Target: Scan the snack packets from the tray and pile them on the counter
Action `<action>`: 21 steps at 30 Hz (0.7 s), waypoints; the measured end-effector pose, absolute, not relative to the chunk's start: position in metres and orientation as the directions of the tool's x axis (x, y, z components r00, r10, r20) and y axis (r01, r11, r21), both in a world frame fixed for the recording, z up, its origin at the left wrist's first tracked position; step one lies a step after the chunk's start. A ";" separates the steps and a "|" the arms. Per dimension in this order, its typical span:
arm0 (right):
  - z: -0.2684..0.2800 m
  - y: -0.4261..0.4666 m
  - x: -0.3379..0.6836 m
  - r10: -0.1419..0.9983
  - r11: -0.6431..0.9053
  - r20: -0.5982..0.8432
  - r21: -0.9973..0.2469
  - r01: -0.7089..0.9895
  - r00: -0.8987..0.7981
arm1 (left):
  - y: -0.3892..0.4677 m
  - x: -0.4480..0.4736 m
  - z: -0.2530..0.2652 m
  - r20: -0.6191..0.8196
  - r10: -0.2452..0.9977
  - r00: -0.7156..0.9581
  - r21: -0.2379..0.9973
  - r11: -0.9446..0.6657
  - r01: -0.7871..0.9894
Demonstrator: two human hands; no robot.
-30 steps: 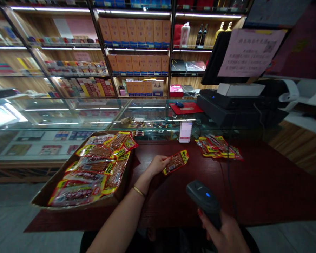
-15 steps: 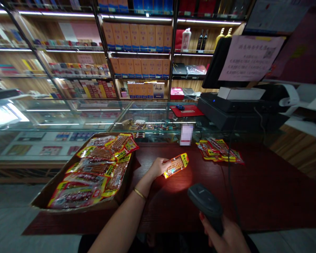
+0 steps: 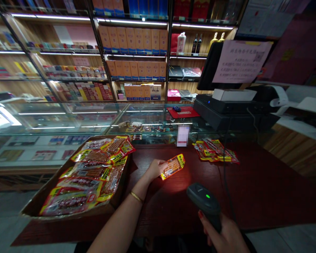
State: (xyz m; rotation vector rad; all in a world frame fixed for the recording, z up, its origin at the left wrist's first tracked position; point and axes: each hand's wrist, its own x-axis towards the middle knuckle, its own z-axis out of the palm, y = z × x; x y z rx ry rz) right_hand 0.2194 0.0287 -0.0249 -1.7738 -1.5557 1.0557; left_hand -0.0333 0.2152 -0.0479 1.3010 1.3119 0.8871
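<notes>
My left hand (image 3: 156, 169) pinches one end of a snack packet (image 3: 173, 166) just over the dark red tabletop (image 3: 163, 214). The packet is flat, clear in the middle, with yellow and orange edges and brown sticks inside. A dark barcode scanner (image 3: 204, 202) is in my right hand (image 3: 223, 233), its fingers wrapped round the handle. A green light glows on top of the scanner, and its head points toward the packet; a reddish glow lies on the table nearby. To the left, an open cardboard box (image 3: 68, 215) holds several similar packets (image 3: 81, 174).
A small pile of packets (image 3: 214, 151) lies at the back right, with a cable (image 3: 225, 175) running across it. Behind are a glass counter (image 3: 144, 112), a red mouse pad (image 3: 189, 112), a monitor (image 3: 208, 66) and a black cash drawer (image 3: 213, 117).
The scanner's green light has come on. Both hands keep their grips, and the whole view has shifted slightly.
</notes>
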 end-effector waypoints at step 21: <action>-0.057 0.059 0.242 0.972 -0.124 -0.180 -0.938 -0.323 0.151 | 0.190 0.011 -0.035 -0.315 0.917 0.243 0.943 0.333 -0.033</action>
